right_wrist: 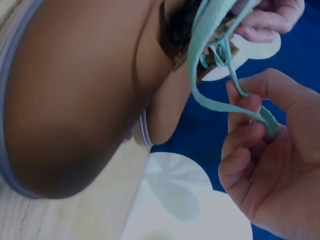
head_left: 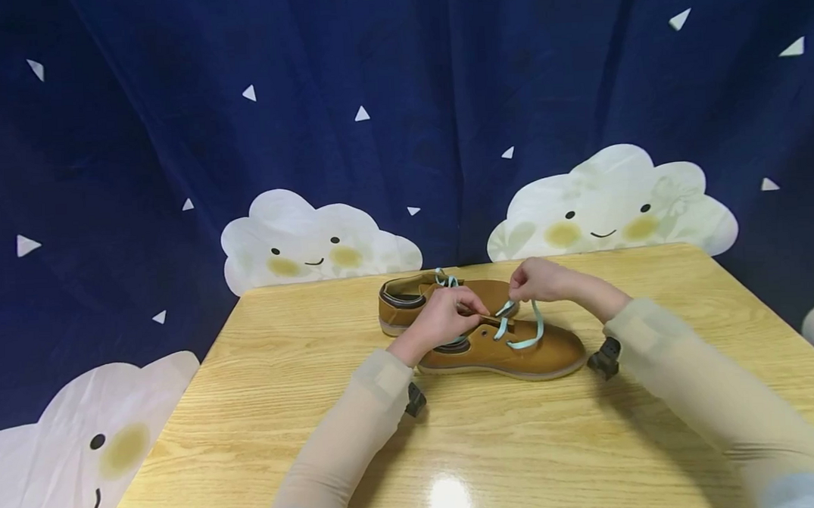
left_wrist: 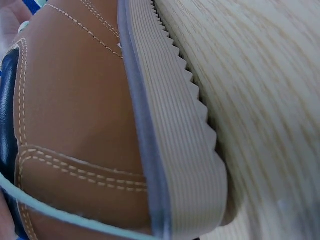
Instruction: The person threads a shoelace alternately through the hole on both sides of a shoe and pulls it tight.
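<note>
A brown leather shoe with a pale sole lies sideways on the table, toe to the right. My left hand is over its opening, thumb and fingers pinching the upper edge of the brown lacing flap; the exact grip is partly hidden. Above the toe side, my right hand holds a mint-green shoelace in curled fingers. In the head view the lace loops down to the front eyelets. The left wrist view shows the shoe's side close up, with a length of lace crossing it.
A second brown shoe stands just behind the first, its toe also right, with mint laces. Both are on a light wooden table. A dark blue curtain with clouds hangs behind the table's far edge.
</note>
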Available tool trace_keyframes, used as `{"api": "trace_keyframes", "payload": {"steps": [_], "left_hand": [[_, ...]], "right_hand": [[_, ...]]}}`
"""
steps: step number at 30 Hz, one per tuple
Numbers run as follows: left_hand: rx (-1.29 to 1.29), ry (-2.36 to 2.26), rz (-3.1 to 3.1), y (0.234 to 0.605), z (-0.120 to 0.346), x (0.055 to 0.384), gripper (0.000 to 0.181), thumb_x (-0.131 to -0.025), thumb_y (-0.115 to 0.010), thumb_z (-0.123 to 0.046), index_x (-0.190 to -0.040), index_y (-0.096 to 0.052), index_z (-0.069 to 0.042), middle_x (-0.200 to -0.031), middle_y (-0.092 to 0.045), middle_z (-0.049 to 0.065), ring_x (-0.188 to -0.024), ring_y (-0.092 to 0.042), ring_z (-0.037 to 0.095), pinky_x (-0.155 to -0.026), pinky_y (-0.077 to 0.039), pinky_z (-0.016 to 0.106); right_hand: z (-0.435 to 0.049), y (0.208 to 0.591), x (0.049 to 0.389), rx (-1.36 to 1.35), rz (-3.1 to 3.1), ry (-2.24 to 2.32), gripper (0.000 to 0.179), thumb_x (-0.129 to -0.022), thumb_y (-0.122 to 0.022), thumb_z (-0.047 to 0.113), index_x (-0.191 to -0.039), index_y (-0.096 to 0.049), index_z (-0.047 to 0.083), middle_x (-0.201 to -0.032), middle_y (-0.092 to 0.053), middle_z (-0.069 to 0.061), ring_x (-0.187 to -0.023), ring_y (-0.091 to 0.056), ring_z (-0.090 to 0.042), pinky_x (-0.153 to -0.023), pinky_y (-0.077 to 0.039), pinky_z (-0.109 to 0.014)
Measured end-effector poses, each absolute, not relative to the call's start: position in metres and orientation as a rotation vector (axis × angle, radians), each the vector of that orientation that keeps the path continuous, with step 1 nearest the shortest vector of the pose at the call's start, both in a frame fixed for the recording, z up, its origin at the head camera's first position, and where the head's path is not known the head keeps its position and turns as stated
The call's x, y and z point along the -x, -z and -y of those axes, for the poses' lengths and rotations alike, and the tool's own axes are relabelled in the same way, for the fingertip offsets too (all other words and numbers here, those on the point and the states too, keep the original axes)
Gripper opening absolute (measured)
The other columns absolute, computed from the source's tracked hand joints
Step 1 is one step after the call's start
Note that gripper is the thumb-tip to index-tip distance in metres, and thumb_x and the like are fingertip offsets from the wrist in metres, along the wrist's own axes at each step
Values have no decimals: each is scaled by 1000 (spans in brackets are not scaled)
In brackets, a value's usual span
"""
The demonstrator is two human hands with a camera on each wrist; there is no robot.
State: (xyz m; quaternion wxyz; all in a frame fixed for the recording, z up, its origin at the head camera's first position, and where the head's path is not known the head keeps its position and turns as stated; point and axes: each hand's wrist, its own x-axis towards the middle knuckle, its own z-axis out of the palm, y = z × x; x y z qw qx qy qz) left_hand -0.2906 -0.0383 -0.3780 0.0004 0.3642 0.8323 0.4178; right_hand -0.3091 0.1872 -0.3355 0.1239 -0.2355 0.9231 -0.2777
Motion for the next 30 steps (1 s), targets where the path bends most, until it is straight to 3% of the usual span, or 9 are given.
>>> {"api": "trace_keyframes", "payload": {"steps": [10, 15, 21, 26, 30], "left_hand": [[-1140, -1308, -2654, 380, 38, 291, 8, -88, -70, 1, -91, -75, -5, -90, -69, 4, -81, -65, 10, -74, -51, 17], [-1053, -1284, -2709, 379, 37, 291, 5, -89, -70, -5, -94, -73, -8, -89, -70, 1, -80, -64, 6, -72, -51, 17], [-936, -1340, -2752, 377, 35, 291, 6, -88, -73, -10, -92, -68, -9, -86, -68, -3, -79, -64, 5, -72, -50, 18], [-868, -1366, -2803, 378, 32, 292, 11, -86, -75, -9, -86, -64, -9, -84, -66, -1, -77, -65, 8, -69, -50, 19], [-814, -1359, -2835, 378, 32, 291, 14, -85, -76, -10, -82, -62, -11, -82, -65, -1, -73, -65, 7, -65, -50, 19]], "right_hand": [[-177, 342, 309, 781, -2666, 784, 13, -89, -64, 9, -84, -71, -1, -80, -69, -5, -73, -57, -13, -69, -46, -30], [-176, 349, 311, 766, -2615, 874, 12, -90, -62, 4, -86, -72, -2, -79, -69, -1, -73, -59, -11, -70, -48, -30], [-179, 356, 309, 758, -2557, 1013, 16, -94, -58, 3, -93, -71, -7, -73, -65, -1, -67, -55, -14, -59, -42, -26], [-181, 361, 309, 718, -2524, 1085, 30, -99, -56, 15, -78, -65, -4, -62, -56, 1, -51, -41, -9, -48, -31, -22], [-182, 362, 309, 720, -2518, 1095, 37, -99, -59, 25, -70, -61, 1, -59, -52, -2, -48, -35, -8, -47, -28, -22]]}}
